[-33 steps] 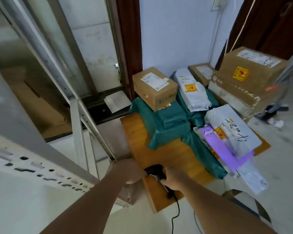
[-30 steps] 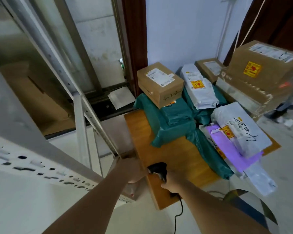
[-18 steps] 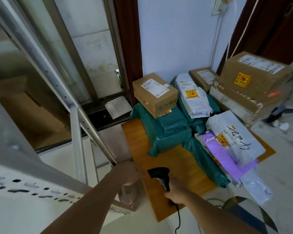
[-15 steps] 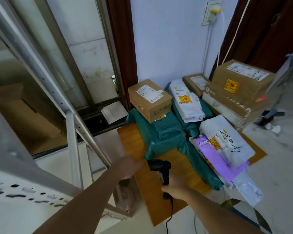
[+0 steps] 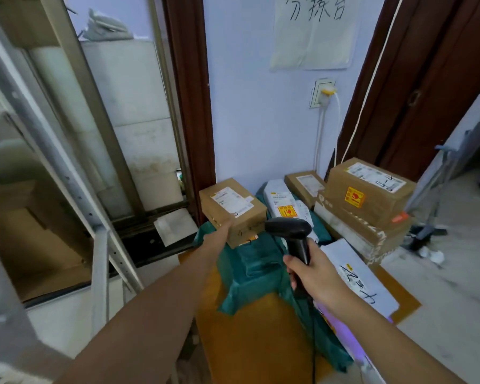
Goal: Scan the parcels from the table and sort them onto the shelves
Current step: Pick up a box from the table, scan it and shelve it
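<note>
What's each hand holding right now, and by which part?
The right hand grips the black barcode scanner by its handle. The left hand touches the near left corner of the small cardboard box; a grip cannot be told.

Left arm: stretched forward from the lower left, bare forearm in full view.
Left hand (image 5: 218, 236): against the near left corner of the cardboard box (image 5: 232, 210); fingers hidden behind the hand, grip unclear.
Right arm: rising from the lower right, bent toward the box.
Right hand (image 5: 313, 275): fingers curled round the handle of the scanner (image 5: 293, 235), just right of the box, held upright.
</note>
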`<control>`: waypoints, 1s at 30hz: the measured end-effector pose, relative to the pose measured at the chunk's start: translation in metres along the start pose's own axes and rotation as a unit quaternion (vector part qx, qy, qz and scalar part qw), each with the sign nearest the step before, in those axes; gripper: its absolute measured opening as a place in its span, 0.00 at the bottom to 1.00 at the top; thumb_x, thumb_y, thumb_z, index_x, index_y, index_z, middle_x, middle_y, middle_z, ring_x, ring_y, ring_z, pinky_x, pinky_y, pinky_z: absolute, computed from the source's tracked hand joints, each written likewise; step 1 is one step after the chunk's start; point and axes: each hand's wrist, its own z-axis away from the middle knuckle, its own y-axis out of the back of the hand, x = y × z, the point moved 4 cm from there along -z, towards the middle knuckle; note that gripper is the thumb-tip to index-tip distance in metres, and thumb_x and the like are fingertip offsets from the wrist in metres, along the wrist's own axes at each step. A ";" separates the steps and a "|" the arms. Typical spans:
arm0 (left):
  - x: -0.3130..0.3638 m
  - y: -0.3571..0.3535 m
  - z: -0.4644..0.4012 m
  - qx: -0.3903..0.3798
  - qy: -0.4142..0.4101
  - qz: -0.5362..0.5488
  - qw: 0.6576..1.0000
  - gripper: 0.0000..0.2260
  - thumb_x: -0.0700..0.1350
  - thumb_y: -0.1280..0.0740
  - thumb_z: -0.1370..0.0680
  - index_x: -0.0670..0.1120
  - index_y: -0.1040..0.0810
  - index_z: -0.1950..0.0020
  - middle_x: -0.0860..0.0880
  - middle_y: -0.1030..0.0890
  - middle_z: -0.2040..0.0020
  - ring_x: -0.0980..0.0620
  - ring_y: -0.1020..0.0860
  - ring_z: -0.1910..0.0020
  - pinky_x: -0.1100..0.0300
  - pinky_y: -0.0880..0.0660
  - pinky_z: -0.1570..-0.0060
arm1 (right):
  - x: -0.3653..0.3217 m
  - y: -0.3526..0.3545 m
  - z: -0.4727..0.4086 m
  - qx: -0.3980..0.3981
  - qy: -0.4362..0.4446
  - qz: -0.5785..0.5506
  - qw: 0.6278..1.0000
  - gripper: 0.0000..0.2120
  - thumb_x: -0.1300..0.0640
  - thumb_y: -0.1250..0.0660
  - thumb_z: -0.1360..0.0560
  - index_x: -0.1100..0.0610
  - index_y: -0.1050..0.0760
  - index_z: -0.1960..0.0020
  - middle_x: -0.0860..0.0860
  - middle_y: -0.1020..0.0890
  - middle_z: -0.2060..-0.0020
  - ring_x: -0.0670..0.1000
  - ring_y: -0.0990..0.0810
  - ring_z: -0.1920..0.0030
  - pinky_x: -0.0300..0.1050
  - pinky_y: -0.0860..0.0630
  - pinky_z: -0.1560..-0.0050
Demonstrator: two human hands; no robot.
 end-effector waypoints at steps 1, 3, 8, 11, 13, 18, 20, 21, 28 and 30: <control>0.007 -0.007 0.015 -0.032 0.025 0.030 0.999 0.59 0.82 0.26 0.46 0.50 0.30 0.22 0.45 0.24 0.26 0.39 0.22 0.33 0.41 0.27 0.31 | -0.001 0.002 0.002 0.004 -0.002 0.002 1.000 0.06 0.57 0.35 0.18 0.52 0.31 0.44 0.57 0.23 0.63 0.52 0.23 0.71 0.46 0.24 0.65; 0.024 -0.015 0.060 -0.052 0.046 0.039 0.997 0.51 0.78 0.29 0.35 0.51 0.35 0.20 0.43 0.26 0.27 0.39 0.25 0.32 0.43 0.29 0.33 | 0.001 0.003 0.004 0.006 -0.013 -0.007 1.000 0.05 0.56 0.36 0.18 0.51 0.30 0.43 0.55 0.23 0.65 0.51 0.23 0.70 0.45 0.25 0.63; 0.016 -0.013 0.043 -0.096 0.045 0.086 0.991 0.49 0.73 0.25 0.35 0.50 0.33 0.21 0.43 0.22 0.35 0.43 0.21 0.39 0.45 0.24 0.36 | 0.001 -0.006 0.005 0.010 -0.048 -0.005 0.999 0.09 0.54 0.36 0.18 0.45 0.30 0.39 0.53 0.23 0.67 0.49 0.22 0.68 0.47 0.26 0.59; 0.015 -0.010 0.037 -0.102 0.027 0.096 0.990 0.44 0.68 0.23 0.33 0.46 0.29 0.24 0.42 0.20 0.38 0.44 0.20 0.41 0.49 0.23 0.39 | -0.010 -0.014 0.005 0.013 -0.054 -0.010 0.998 0.11 0.53 0.36 0.18 0.42 0.32 0.38 0.54 0.22 0.62 0.47 0.19 0.66 0.40 0.25 0.61; 0.012 -0.003 0.039 -0.103 0.006 0.116 0.988 0.44 0.66 0.20 0.36 0.45 0.27 0.27 0.42 0.19 0.38 0.45 0.19 0.41 0.52 0.21 0.40 | -0.020 -0.017 0.007 0.021 -0.046 -0.002 0.999 0.11 0.53 0.37 0.17 0.43 0.33 0.38 0.54 0.21 0.59 0.46 0.18 0.65 0.35 0.25 0.64; 0.011 0.009 0.076 -0.173 -0.025 0.173 0.969 0.37 0.46 0.18 0.34 0.44 0.25 0.27 0.41 0.18 0.35 0.42 0.21 0.35 0.50 0.23 0.33 | -0.043 -0.024 0.025 0.042 -0.013 -0.003 0.999 0.14 0.58 0.36 0.18 0.46 0.34 0.36 0.55 0.24 0.61 0.44 0.23 0.70 0.34 0.27 0.68; 0.007 0.006 0.099 -0.209 -0.025 0.195 0.958 0.32 0.38 0.22 0.29 0.43 0.27 0.26 0.41 0.17 0.35 0.41 0.21 0.34 0.47 0.26 0.28 | -0.050 -0.021 0.039 0.055 -0.002 -0.035 0.998 0.16 0.62 0.34 0.20 0.47 0.32 0.38 0.56 0.24 0.63 0.46 0.23 0.71 0.43 0.25 0.64; 0.006 0.005 0.110 -0.221 -0.030 0.209 0.952 0.33 0.35 0.22 0.29 0.43 0.27 0.25 0.41 0.16 0.36 0.40 0.20 0.34 0.46 0.27 0.28 | -0.053 -0.019 0.047 0.062 -0.001 -0.063 0.996 0.16 0.64 0.34 0.21 0.47 0.31 0.39 0.57 0.24 0.64 0.48 0.23 0.71 0.46 0.24 0.63; -0.015 0.002 0.205 -0.230 -0.100 0.180 0.951 0.52 0.39 0.17 0.44 0.51 0.36 0.23 0.43 0.18 0.33 0.41 0.19 0.36 0.47 0.18 0.44 | -0.063 -0.013 0.125 0.041 -0.005 -0.125 0.991 0.04 0.61 0.33 0.23 0.59 0.26 0.48 0.54 0.26 0.70 0.51 0.26 0.70 0.48 0.24 0.62; -0.027 0.002 0.233 -0.227 -0.116 0.157 0.954 0.52 0.40 0.20 0.45 0.52 0.36 0.24 0.41 0.21 0.33 0.39 0.21 0.35 0.47 0.18 0.44 | -0.065 -0.011 0.150 0.036 0.024 -0.079 0.996 0.04 0.60 0.34 0.22 0.59 0.27 0.50 0.54 0.25 0.70 0.51 0.23 0.72 0.50 0.25 0.63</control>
